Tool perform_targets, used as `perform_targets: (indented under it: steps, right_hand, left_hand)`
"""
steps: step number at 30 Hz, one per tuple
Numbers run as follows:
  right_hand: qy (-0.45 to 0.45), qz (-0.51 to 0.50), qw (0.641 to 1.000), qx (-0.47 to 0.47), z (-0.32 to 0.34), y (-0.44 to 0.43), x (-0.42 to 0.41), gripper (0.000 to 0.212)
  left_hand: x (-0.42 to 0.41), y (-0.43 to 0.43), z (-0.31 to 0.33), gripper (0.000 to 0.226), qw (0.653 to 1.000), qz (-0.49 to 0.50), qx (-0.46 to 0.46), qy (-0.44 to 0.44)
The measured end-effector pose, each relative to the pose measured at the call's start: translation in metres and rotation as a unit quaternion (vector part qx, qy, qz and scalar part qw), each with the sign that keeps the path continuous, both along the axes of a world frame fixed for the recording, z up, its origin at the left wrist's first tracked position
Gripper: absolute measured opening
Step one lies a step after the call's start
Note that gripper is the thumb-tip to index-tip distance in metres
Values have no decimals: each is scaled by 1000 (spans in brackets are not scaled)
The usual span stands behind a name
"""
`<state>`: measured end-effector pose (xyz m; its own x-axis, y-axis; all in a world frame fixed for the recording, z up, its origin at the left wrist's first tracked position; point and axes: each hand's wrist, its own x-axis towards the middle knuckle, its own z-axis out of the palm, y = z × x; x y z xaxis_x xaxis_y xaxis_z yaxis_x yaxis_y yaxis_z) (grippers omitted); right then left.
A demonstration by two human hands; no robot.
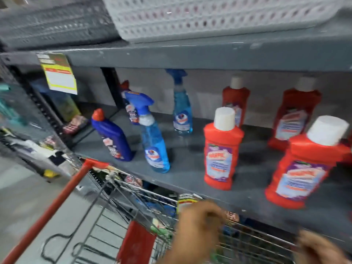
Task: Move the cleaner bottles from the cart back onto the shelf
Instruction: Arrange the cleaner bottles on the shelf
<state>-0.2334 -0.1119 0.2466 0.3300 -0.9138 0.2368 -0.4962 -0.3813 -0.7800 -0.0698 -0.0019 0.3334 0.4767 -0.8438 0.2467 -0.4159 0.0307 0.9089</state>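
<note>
The grey shelf (190, 168) holds several cleaner bottles. A dark blue bottle with a red cap (112, 136) stands at the left, with a blue spray bottle (154, 140) beside it. A second spray bottle (182, 107) and another dark blue bottle (131, 109) stand further back. Red bottles with white caps (222, 149) fill the right side, one at the front (304, 168). Below the shelf edge is the wire cart (133, 199) with its red handle (57, 204). My left hand (200, 223) hovers over the cart basket with curled fingers. My right hand (320, 250) is blurred at the lower right, above the cart's rim.
A white perforated basket (209, 18) and a grey one (57, 25) sit on the shelf above. A yellow price tag (59, 75) hangs from that shelf's edge. Lower shelves with mixed goods run along the left. Grey floor shows at the bottom left.
</note>
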Motion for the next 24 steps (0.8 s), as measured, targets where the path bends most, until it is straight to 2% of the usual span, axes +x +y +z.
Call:
perform_targets:
  steps: [3, 5, 7, 9, 12, 15, 18, 20, 21, 23, 24]
  right_hand:
    - [-57, 86, 995, -6, 9, 45, 67, 47]
    - [-97, 140, 985, -7, 21, 63, 136, 54]
    - [-109, 147, 983, 26, 40, 52, 200, 67]
    - [-71, 126, 988, 49, 45, 34, 253, 73]
    - [-38, 101, 989, 104, 46, 20, 282, 60]
    - [-29, 65, 995, 71, 38, 14, 283, 44]
    - [-23, 82, 994, 71, 42, 13, 276, 53]
    - [-50, 57, 997, 22, 44, 20, 272, 65]
    - [-58, 12, 998, -38, 43, 28, 270, 64]
    - [-89, -17, 985, -148, 41, 55, 271, 42]
    - [-91, 30, 981, -170, 39, 69, 277, 32]
  left_hand:
    - [109, 21, 3, 26, 970, 236, -22, 47]
    - [165, 10, 7, 38, 955, 286, 9, 73]
    - [198, -8, 6, 46, 954, 258, 59, 139]
    - [219, -20, -2, 44, 965, 181, 73, 178]
    - [226, -29, -10, 34, 986, 81, 105, 105]
    - [234, -26, -12, 41, 993, 11, 85, 81]
    - [232, -15, 3, 53, 984, -50, 148, 88]
    - [241, -2, 11, 52, 972, -69, 224, 35]
    - [251, 9, 14, 42, 967, -69, 246, -12]
    - [281, 40, 22, 20, 964, -40, 248, -88]
    - [300, 56, 29, 21, 967, -4, 236, -97]
